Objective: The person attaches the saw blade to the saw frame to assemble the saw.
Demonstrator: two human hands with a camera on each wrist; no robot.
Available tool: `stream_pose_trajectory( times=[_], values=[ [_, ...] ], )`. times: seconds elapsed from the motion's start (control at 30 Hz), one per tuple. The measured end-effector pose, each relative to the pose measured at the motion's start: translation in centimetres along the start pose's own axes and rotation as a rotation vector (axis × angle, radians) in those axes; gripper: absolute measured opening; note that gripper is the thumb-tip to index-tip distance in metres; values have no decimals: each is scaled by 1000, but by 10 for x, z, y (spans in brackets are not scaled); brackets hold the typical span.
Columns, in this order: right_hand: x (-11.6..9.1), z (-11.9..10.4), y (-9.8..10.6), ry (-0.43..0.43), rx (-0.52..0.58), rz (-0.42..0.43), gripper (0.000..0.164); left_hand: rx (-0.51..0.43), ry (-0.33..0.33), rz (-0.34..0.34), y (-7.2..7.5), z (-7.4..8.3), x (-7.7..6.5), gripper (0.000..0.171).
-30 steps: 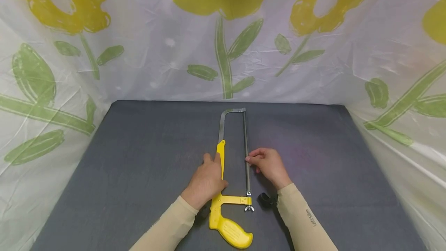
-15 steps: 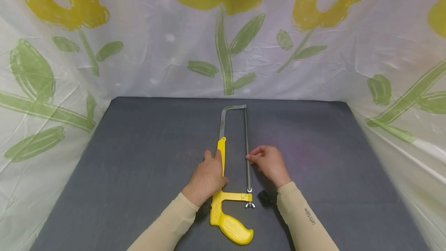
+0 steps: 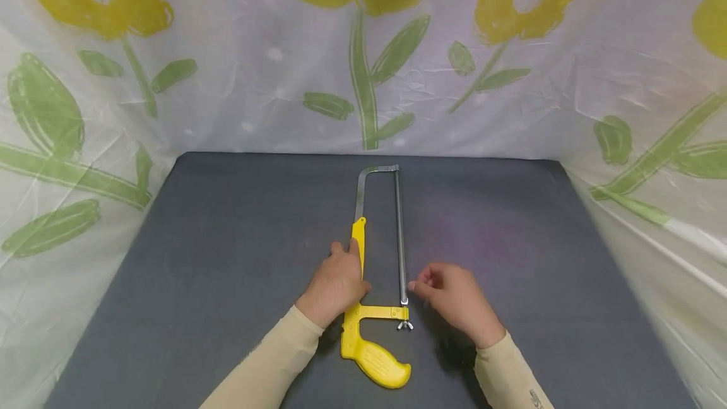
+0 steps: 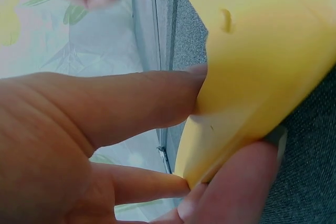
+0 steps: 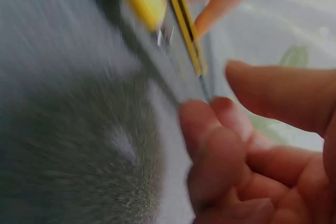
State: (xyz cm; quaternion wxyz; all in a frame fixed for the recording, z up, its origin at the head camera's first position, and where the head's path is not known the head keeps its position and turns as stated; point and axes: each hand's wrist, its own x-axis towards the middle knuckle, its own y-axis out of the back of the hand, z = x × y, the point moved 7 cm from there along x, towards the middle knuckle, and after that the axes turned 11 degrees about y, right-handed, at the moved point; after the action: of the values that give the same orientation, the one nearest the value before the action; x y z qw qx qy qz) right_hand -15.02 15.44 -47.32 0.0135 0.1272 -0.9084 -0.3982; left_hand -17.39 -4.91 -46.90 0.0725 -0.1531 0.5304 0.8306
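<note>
A hacksaw (image 3: 376,363) lies on the table, its yellow handle toward me and its bent metal bow at the far end. My left hand (image 3: 334,284) grips the yellow frame; in the left wrist view, thumb and fingers close around that yellow metal (image 4: 257,72). The blade (image 3: 401,232) runs along the right side, down to a wing nut (image 3: 405,326) at the near end. Just right of the blade's near end is my right hand (image 3: 457,300), holding nothing. In the right wrist view its thumb (image 5: 278,90) stands apart from the loosely curled fingers.
The dark grey table (image 3: 238,219) extends around the saw on all sides. Behind it and at both sides hangs a whitish sheet (image 3: 244,81) printed with yellow flowers and green leaves.
My right hand has let go of the blade and moved toward me and to the right. The left hand keeps its grip on the hacksaw. The whole head view has shifted slightly.
</note>
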Motion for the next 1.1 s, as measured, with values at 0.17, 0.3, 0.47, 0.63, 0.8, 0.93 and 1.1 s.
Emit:
stream_pose_trajectory(
  times=[0.17, 0.3, 0.47, 0.63, 0.8, 0.93, 1.1],
  values=[
    [-26, -12, -12, 49, -4, -144, 20, 14, 20, -14, 0, -1, 1, 93],
    [-31, -16, -19, 70, 28, -207, 18, 15, 27, -12, 1, -2, 3, 95],
    [-33, -13, -23, 23, 63, -237, 29, 23, 30, -13, 0, -2, 3, 95],
    [-35, -9, -29, 2, 105, -269, 37, 35, 30, -18, -3, 0, 2, 95],
    [-34, -2, -30, 15, 159, -282, 28, 27, 15, -21, -4, 2, 2, 94],
    [-32, 2, -28, 36, 185, -271, 18, 21, 2, -22, -4, 2, 2, 94],
    [-31, 1, -34, 30, 211, -307, 22, 12, 12, -23, -5, -2, 1, 94]
  ],
)
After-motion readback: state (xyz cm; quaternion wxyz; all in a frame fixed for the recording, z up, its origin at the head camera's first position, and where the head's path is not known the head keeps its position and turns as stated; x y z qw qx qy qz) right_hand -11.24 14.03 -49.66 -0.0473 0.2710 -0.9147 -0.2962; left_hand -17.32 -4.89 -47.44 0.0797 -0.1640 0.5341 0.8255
